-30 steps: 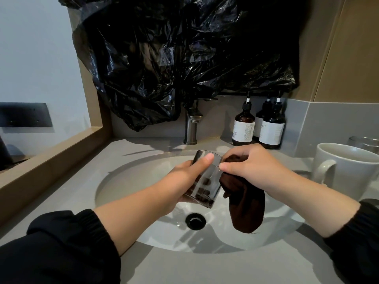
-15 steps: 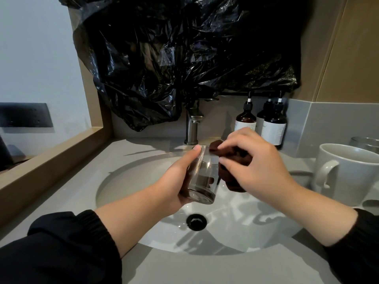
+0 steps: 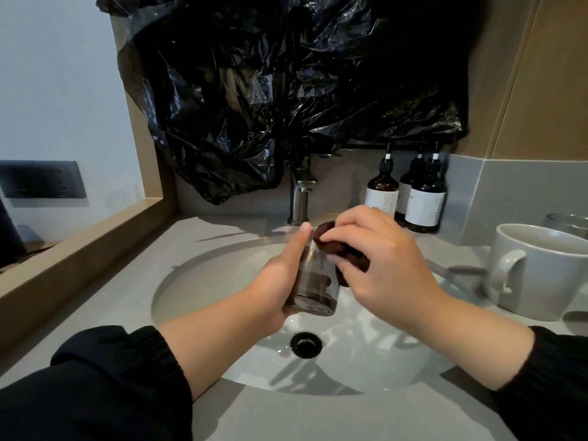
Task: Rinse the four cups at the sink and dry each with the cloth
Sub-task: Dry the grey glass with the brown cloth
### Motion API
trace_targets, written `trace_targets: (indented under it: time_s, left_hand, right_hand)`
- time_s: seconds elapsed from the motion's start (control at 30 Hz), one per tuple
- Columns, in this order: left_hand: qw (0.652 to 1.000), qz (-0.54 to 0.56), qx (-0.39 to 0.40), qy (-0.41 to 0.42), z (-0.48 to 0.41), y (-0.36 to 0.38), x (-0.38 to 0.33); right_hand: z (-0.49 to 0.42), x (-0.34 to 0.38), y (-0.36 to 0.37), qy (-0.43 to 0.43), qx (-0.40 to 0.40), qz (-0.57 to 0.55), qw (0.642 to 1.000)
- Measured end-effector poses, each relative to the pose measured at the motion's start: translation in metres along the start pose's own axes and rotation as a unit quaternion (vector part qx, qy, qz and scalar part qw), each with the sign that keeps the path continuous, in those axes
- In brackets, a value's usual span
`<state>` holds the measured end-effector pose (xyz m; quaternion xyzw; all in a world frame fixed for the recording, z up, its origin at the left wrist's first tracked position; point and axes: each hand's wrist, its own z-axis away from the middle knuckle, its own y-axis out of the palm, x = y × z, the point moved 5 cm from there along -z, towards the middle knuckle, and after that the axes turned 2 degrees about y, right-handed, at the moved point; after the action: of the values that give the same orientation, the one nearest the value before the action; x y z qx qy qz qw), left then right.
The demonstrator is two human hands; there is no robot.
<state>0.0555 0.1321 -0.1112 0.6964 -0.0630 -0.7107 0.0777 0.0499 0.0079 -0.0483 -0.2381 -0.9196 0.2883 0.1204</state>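
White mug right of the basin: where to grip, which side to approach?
Likely the handle: the white mug stands upright with its loop turned toward the basin, unobstructed. Come in from the basin side; a glass sits close behind it.

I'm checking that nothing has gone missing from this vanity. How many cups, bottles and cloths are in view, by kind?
Glass cups: 2
White mug: 1
Pump bottles: 3
Cloth: 1
Total: 7
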Motion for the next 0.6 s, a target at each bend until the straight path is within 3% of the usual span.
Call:
trace_targets:
  time_s: [0.17, 0.43, 0.6]
  left_hand:
    - [0.996, 0.075, -0.002, -0.036, -0.002, -0.009, 0.001]
    - [0.992, 0.071, 0.023, -0.102, -0.002, -0.009, 0.003]
    - [0.993, 0.037, 0.038, -0.105, -0.002, -0.010, 0.003]
  right_hand:
    - [0.012, 0.022, 0.010, -0.096, 0.096, -0.074, 0.988]
    - [0.004, -0.030, -0.002, 0.119, -0.007, -0.124, 0.985]
    - [0.004, -0.027, -0.002, 0.149, 0.010, -0.159, 0.976]
